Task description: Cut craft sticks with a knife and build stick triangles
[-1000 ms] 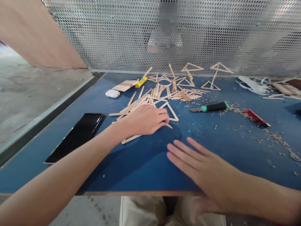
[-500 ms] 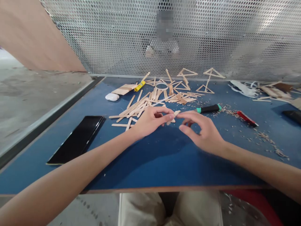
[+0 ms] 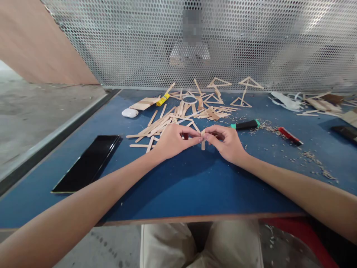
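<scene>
Between my two hands, over the middle of the blue table, is a wooden craft stick [image 3: 203,144] whose lower end points toward me. My left hand [image 3: 177,140] pinches it from the left with thumb and fingers. From the other side, my right hand [image 3: 226,143] pinches the same stick, its fingertips touching those of the left. The fingers hide much of the stick, so I cannot tell whether other pieces are joined to it. Just beyond lies a loose pile of craft sticks [image 3: 161,124]. A knife-like tool with a black and green handle [image 3: 247,124] rests past my right hand.
A black phone [image 3: 87,163] lies at left. Further back are a white case [image 3: 129,112], a yellow glue stick [image 3: 163,99], a tape ring [image 3: 189,99] and stick triangles [image 3: 242,102]. A red cutter [image 3: 290,136] sits among shavings. Perforated metal [image 3: 139,44] walls the back.
My right hand has moved left and closed its thumb and fingers on the stick. The stick has turned more upright in view. My left hand keeps its pinch.
</scene>
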Available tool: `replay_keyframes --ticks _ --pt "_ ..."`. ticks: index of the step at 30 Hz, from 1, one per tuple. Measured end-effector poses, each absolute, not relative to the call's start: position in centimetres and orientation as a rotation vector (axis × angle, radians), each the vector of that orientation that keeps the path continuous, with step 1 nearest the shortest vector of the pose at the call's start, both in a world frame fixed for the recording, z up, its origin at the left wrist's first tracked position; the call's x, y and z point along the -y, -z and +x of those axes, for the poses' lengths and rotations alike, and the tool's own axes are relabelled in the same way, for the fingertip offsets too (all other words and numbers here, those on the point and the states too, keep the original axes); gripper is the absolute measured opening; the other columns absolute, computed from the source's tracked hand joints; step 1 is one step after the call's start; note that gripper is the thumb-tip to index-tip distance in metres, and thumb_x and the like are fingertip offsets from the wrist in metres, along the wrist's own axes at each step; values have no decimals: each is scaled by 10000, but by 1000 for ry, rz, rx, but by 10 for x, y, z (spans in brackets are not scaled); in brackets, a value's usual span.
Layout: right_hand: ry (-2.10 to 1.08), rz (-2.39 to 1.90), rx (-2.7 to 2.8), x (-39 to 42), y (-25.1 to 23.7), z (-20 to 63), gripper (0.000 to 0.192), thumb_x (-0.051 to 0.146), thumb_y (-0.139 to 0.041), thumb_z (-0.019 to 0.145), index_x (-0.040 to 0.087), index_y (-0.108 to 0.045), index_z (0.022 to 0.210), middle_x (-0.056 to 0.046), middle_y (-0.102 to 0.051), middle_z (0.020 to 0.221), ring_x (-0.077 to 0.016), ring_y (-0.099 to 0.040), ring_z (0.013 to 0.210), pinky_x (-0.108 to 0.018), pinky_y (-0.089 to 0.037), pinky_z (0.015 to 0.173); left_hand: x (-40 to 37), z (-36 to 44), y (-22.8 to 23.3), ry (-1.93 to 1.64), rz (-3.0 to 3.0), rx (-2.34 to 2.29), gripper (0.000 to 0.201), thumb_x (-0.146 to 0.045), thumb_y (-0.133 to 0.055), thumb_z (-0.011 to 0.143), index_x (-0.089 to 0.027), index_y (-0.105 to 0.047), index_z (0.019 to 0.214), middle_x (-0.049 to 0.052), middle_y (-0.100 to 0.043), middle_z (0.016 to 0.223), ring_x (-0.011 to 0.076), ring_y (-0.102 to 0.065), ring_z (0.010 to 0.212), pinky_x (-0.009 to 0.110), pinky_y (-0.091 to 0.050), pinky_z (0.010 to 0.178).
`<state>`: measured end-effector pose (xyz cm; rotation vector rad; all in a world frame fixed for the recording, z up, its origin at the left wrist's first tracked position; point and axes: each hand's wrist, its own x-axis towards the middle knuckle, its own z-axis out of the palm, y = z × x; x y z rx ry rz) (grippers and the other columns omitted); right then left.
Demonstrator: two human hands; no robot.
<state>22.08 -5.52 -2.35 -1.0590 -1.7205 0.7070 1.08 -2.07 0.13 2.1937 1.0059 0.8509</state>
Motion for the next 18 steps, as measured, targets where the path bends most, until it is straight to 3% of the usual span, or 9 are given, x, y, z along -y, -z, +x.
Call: replay_keyframes --ticks 7,11,18 --pt "-796 -852 1874 56 21 226 216 397 -614 967 239 -716 859 -44 -707 946 -204 -636 920 -377 -499 870 13 3 -1 -582 2158 -752 278 -470 -724 868 -223 -816 954 26 -776 869 137 -615 714 245 -442 637" --pt "-911 -816 1841 59 23 225 197 387 -627 961 226 -705 880 -53 -671 992 -187 -618 907 -370 -502 871 15 4 3 -521 2111 -643 253 -430 -754 855 -197 -805 941 27 -758 855 139 -633 758 243 -467 707" --pt "-921 -870 1767 58 27 226 185 404 -660 940 232 -723 962 -46 -718 987 -189 -642 885 -351 -510 815 20 9 8 -610 2116 -803 239 -437 -759 847 -213 -828 895 3 -747 719 86 -483 550 227 -350 518"
